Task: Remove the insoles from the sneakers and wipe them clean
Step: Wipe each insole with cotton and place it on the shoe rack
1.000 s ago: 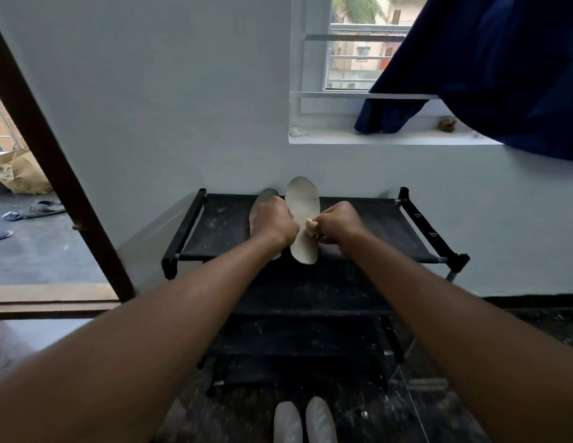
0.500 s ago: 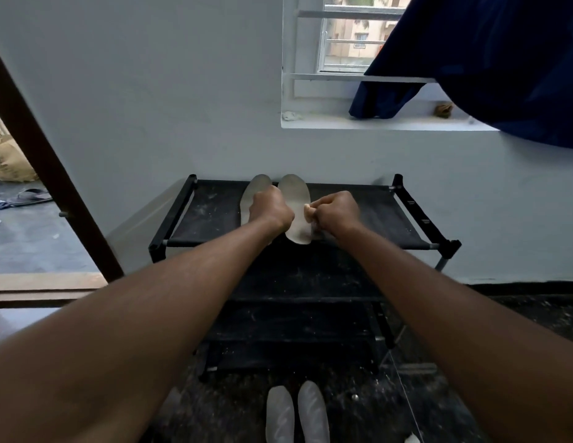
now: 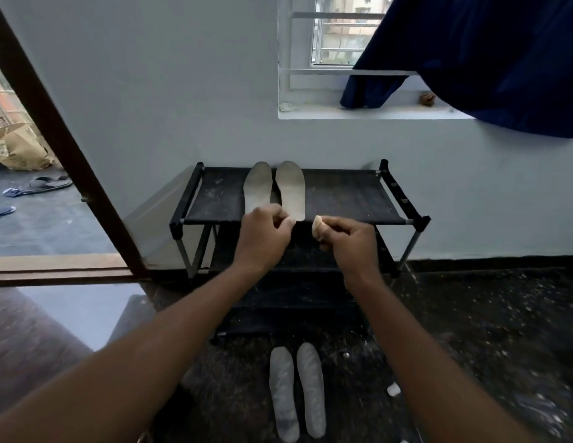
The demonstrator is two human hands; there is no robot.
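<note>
Two pale insoles lie side by side on the top shelf of a black shoe rack (image 3: 352, 199): the left insole (image 3: 258, 185) and the right insole (image 3: 291, 188), toes toward the wall. My left hand (image 3: 264, 235) hovers just in front of their heels, fingers curled loosely and holding nothing. My right hand (image 3: 349, 241) is beside it, gripping a small beige cloth (image 3: 317, 227). Two more grey insoles (image 3: 296, 391) lie on the floor below, near me.
The rack stands against a white wall under a window sill (image 3: 358, 113) with a dark blue curtain (image 3: 489, 59). An open doorway with a brown frame (image 3: 64, 148) is at the left. The dark speckled floor (image 3: 486, 330) carries small white scraps.
Both hands have pulled back from the rack toward me. The right insole, held up before, now lies flat beside the left one and my left hand has let go.
</note>
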